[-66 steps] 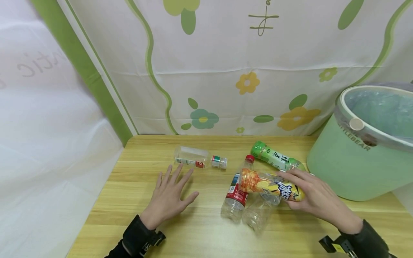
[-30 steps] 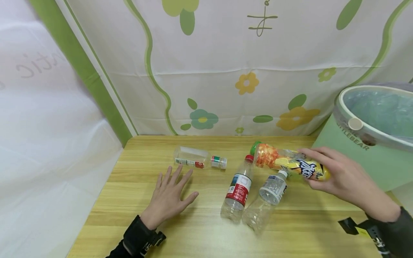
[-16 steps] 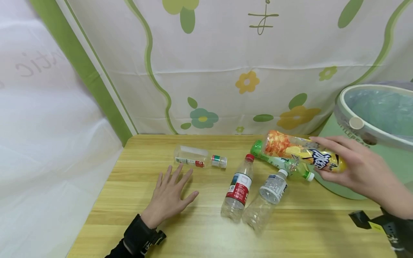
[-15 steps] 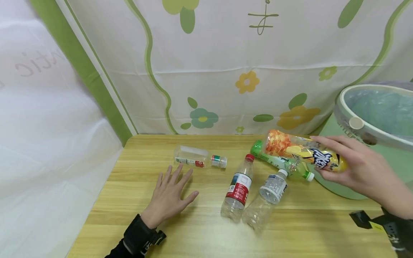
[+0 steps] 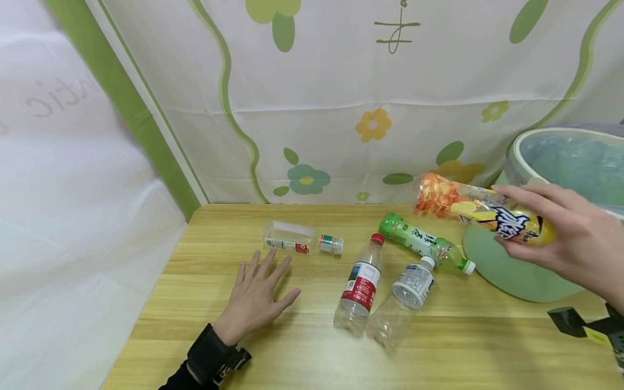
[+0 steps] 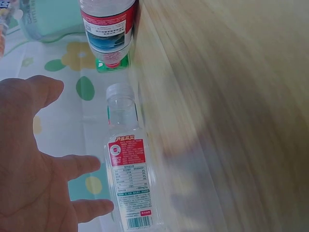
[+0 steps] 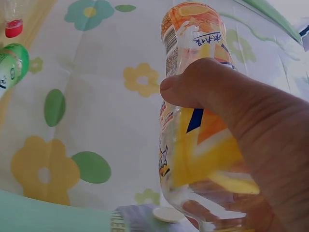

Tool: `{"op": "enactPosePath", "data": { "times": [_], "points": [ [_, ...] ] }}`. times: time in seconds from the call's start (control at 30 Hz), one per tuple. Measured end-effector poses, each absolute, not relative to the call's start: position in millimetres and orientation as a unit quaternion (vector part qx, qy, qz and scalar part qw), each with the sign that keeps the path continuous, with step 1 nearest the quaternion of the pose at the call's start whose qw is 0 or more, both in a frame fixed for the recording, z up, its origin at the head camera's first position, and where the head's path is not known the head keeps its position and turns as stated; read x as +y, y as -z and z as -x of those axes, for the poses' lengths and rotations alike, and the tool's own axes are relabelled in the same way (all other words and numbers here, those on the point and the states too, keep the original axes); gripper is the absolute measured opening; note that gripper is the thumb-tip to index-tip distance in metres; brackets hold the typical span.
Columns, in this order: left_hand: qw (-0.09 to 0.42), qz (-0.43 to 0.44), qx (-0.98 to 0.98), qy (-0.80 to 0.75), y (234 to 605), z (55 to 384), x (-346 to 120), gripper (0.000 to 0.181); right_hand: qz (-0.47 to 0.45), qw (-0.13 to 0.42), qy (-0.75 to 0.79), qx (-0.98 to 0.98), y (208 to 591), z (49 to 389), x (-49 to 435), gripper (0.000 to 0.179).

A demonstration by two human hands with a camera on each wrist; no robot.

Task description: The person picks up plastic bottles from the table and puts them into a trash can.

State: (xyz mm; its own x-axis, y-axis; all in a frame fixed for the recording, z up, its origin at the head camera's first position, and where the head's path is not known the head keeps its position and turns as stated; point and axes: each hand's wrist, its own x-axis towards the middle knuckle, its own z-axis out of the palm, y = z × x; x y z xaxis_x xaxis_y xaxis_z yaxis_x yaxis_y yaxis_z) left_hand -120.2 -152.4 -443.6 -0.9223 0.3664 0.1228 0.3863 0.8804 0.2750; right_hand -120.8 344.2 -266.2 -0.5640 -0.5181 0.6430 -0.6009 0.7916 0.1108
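My right hand (image 5: 570,233) grips an orange-and-yellow labelled drink bottle (image 5: 482,211), held in the air in front of the light green bin (image 5: 521,265). In the right wrist view the thumb (image 7: 207,87) lies across the label of that bottle. My left hand (image 5: 258,298) has its fingers spread over the table, just in front of a clear bottle (image 5: 291,236) lying on its side. Further right lie a red-capped bottle (image 5: 361,287), a clear white-capped bottle (image 5: 404,300) and a green-labelled bottle (image 5: 421,241).
The wooden table (image 5: 302,357) backs onto a white floral cloth (image 5: 317,135). At the right stands the bin, with a bag lining its rim (image 5: 524,149). The green-labelled bottle's white cap is close to the bin's base.
My right hand has lifted the orange-and-yellow bottle from over the other bottles, moving it up and right toward the bin. The left hand and the lying bottles stay put.
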Motion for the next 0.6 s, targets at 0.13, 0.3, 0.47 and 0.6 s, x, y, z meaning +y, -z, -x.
{"op": "enactPosePath", "data": {
  "times": [0.13,0.3,0.47,0.6],
  "points": [
    [0.036,0.196,-0.969,0.145,444,120,-152,0.078,-0.307,0.357,-0.078,-0.879,260,120,346,0.09],
    [0.038,0.197,-0.969,0.142,444,120,-152,0.078,-0.293,0.379,-0.095,-0.872,252,121,352,0.094],
    [0.043,0.196,-0.969,0.145,445,119,-152,0.077,-0.263,0.383,-0.091,-0.881,246,120,364,0.1],
    [0.046,0.196,-0.968,0.148,445,118,-152,0.077,-0.257,0.399,-0.096,-0.875,244,123,377,0.104]
  ]
}}
